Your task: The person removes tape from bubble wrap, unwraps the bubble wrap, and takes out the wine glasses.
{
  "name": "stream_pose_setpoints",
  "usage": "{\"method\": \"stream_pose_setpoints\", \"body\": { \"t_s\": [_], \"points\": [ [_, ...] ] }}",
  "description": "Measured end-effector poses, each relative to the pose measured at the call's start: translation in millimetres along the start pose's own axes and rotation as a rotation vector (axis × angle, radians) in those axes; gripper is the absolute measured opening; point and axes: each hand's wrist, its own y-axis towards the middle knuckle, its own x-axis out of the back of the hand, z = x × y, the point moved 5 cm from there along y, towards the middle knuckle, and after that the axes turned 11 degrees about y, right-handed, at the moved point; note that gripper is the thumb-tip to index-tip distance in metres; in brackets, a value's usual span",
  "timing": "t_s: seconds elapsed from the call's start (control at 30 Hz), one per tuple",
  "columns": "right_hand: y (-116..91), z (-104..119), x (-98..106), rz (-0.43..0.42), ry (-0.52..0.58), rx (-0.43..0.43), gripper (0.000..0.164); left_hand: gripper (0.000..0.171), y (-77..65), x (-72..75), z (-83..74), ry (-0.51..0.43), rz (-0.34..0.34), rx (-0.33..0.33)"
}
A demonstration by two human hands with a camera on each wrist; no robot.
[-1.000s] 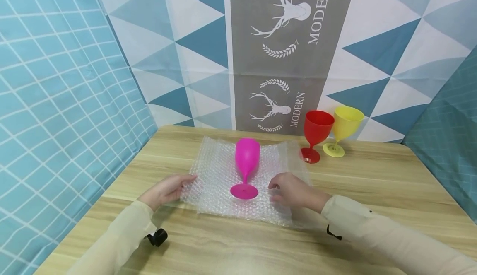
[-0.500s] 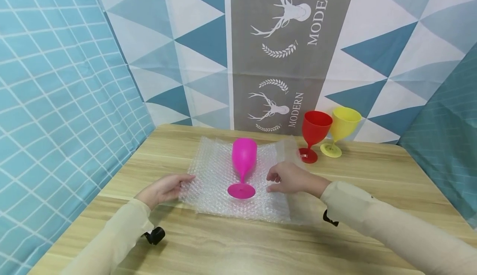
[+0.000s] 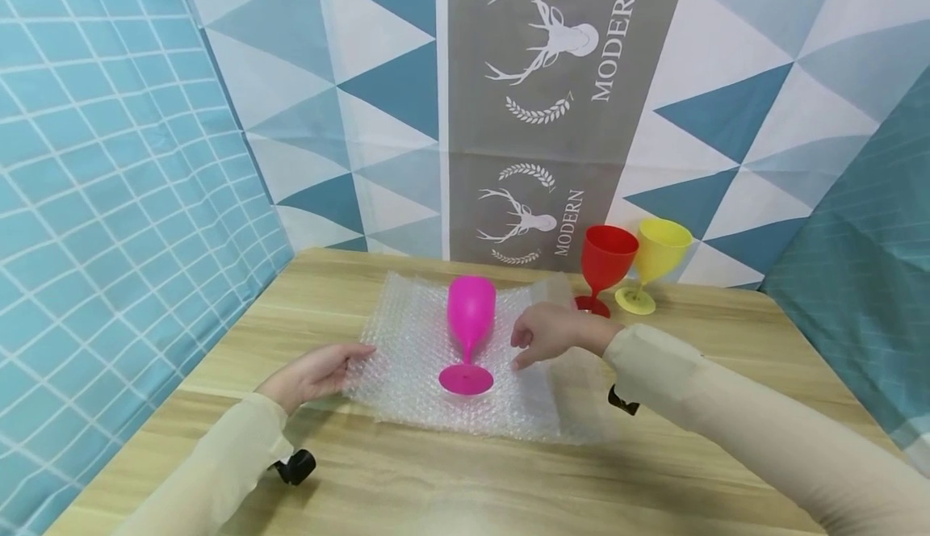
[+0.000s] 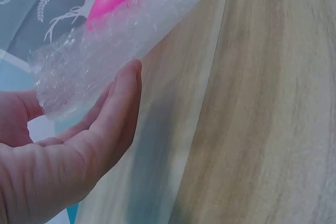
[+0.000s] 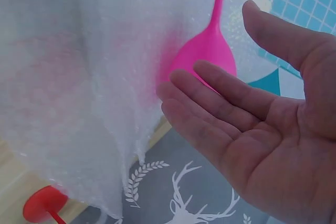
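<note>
A pink plastic goblet lies on its side on a sheet of bubble wrap, its round foot towards me. My left hand holds the left edge of the wrap. The left wrist view shows that edge, slightly raised, between thumb and fingers. To the right of the goblet, my right hand hovers over the wrap with nothing in its grasp. Its fingers look loosely extended in the right wrist view, palm turned towards the goblet. Whether they touch the wrap, I cannot tell.
A red goblet and a yellow goblet stand upright at the table's back right, close beside each other. Behind the wooden table hangs a patterned cloth. A blue checked cloth borders the left side.
My right hand has lifted and moved a little away from me over the wrap. The left hand keeps its place at the left edge. The head view has shifted slightly.
</note>
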Motion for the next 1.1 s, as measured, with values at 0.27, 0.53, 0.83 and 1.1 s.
{"method": "stream_pose_setpoints", "body": {
  "t_s": [0.27, 0.53, 0.83, 1.1],
  "points": [
    [20, -3, 14, -0.118, 0.115, -0.153, 0.060, 0.028, -2.1, -1.5, 1.3, 0.036, -0.028, 0.013],
    [33, -10, 27, -0.116, 0.462, -0.299, 0.056, 0.025, -2.4, 0.0, 1.5, 0.074, -0.025, 0.004],
    [47, -22, 32, -0.092, 0.942, -0.384, 0.058, 0.022, -1.6, -0.9, -4.0, 0.069, -0.019, -0.001],
    [57, -32, 28, -0.143, 1.261, -0.444, 0.063, 0.022, 0.2, -3.3, -2.7, 0.061, -0.020, 0.014]
  ]
}}
